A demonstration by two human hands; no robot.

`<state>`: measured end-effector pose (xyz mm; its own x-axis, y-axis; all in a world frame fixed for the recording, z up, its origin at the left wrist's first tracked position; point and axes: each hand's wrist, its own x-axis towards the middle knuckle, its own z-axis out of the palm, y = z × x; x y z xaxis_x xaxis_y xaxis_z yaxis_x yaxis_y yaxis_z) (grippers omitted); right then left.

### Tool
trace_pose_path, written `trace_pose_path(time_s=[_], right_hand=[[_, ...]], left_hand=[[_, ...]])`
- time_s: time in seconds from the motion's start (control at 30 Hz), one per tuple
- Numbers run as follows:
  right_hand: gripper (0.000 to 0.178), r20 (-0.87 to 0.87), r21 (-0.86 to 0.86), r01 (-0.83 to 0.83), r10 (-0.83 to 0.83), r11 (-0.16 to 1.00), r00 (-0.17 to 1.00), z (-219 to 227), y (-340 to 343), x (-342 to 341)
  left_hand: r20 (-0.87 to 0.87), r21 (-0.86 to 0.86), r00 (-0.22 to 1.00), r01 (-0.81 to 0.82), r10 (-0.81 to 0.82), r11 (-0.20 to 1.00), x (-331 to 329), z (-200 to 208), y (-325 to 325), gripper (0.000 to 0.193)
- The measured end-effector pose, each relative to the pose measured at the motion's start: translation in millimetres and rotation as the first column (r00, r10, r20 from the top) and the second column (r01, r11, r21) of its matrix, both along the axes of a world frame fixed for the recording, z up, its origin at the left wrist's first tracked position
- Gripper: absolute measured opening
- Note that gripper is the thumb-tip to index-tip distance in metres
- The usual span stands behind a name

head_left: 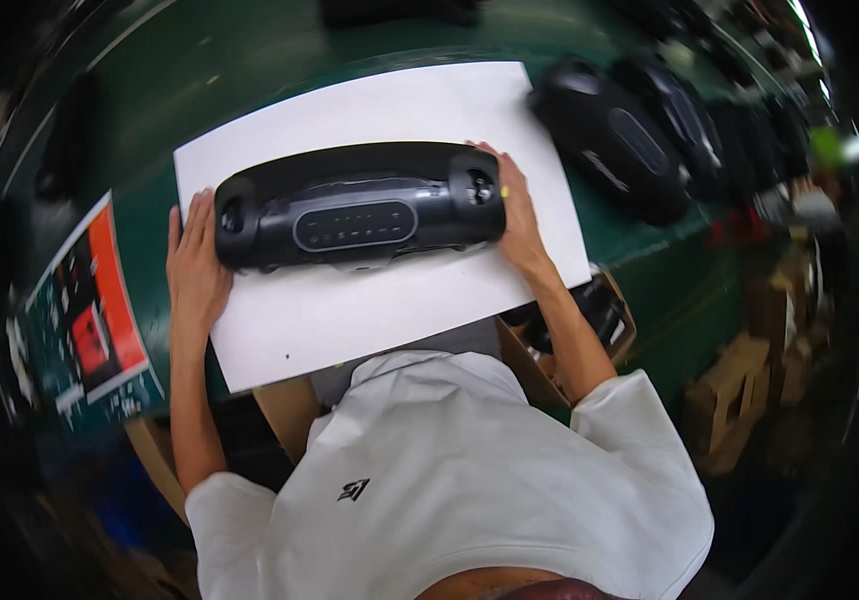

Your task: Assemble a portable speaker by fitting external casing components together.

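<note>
A long black portable speaker (355, 205) lies across a white board (380, 325). Its grey oval button panel is turned up. At the speaker's left end is my left hand (197, 262), its fingers stretched forward against the side; the thumb is hidden. My right hand (520, 215) clasps the opposite end, with fingertips curling over the far corner. Between them the two hands hold the speaker from both ends. What its underside rests on is out of sight.
More black speakers (615, 145) stand close together on the green table (130, 130), right of the board. A printed sheet in orange and green (100, 310) lies at the left. An open carton (622, 330) with dark items sits below the table edge; cardboard pieces (730, 395) are farther right.
</note>
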<state>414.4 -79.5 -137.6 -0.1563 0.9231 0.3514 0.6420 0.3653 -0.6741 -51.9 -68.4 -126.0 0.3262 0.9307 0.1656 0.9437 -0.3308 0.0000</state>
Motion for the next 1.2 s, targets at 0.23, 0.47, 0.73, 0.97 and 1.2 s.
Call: trace_pose_path(time_s=[0.23,0.47,0.73,0.97,1.2], right_hand=[[0.051,-0.228,-0.136,-0.100,0.067,0.986,0.971,-37.9,4.6,-32.8],[0.056,-0.624,-0.551,0.067,-0.464,0.832,0.629,-74.5,20.8,-4.1],[0.060,-0.557,-0.458,-0.135,-0.166,0.878,0.813,-60.4,34.0,3.2],[0.064,-0.449,-0.254,-0.109,-0.017,0.961,0.893,-61.0,41.4,15.6],[0.056,-0.395,-0.181,-0.061,-0.016,0.982,0.919,-20.8,49.2,1.5]], left_hand=[[0.073,-0.005,0.991,-0.111,0.111,0.994,-51.7,5.5,-47.5,0.082],[0.324,0.330,0.922,-0.320,0.212,0.888,-89.3,32.7,-144.9,0.045],[0.281,-0.307,-0.197,-0.946,0.939,-0.106,-211.1,-120.1,-450.5,0.031],[0.380,-0.921,-0.893,-0.343,0.242,0.183,-159.8,-232.6,-377.8,0.037],[0.630,-0.770,-0.730,-0.544,0.265,0.332,-135.9,-107.9,-439.8,0.026]])
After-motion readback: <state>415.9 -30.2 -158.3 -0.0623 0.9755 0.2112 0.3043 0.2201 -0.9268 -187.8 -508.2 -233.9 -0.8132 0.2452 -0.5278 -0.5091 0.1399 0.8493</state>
